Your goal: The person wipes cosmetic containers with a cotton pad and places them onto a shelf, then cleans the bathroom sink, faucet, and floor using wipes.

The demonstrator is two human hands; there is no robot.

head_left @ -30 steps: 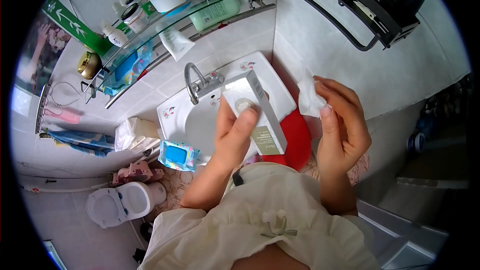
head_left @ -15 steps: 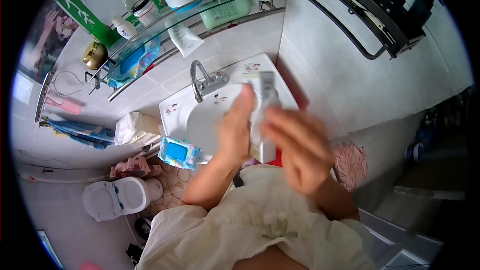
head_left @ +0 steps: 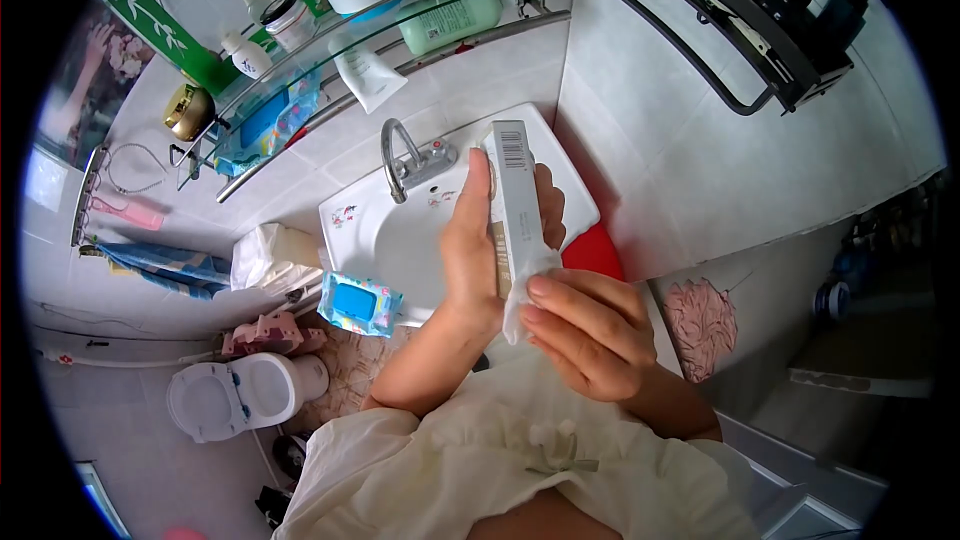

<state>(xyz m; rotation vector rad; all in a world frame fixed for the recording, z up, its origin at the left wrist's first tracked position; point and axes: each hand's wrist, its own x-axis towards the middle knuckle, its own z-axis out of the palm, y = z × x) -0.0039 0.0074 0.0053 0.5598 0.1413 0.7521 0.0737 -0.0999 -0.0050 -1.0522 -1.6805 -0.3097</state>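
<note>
My left hand is wrapped round a long, narrow white carton, thumb along its left side and fingertips showing at its right. A barcode is printed near the carton's upper end. In my right hand a damp-looking white wipe is pinched, pressed against the carton's lower end. Behind both hands lies the white washbasin with its curved metal faucet. A blue-lidded pack of wipes rests on the basin's front left edge.
Above the basin, a glass shelf carries jars, bottles and a white tube. A black wall rack juts out at upper right. A red object sits by the basin's right side, and a toilet stands at lower left.
The right hand, blurred before along the carton's side, has moved down to its lower end with the wipe. The carton's barcode face now shows clearly, and my left hand still holds it.
</note>
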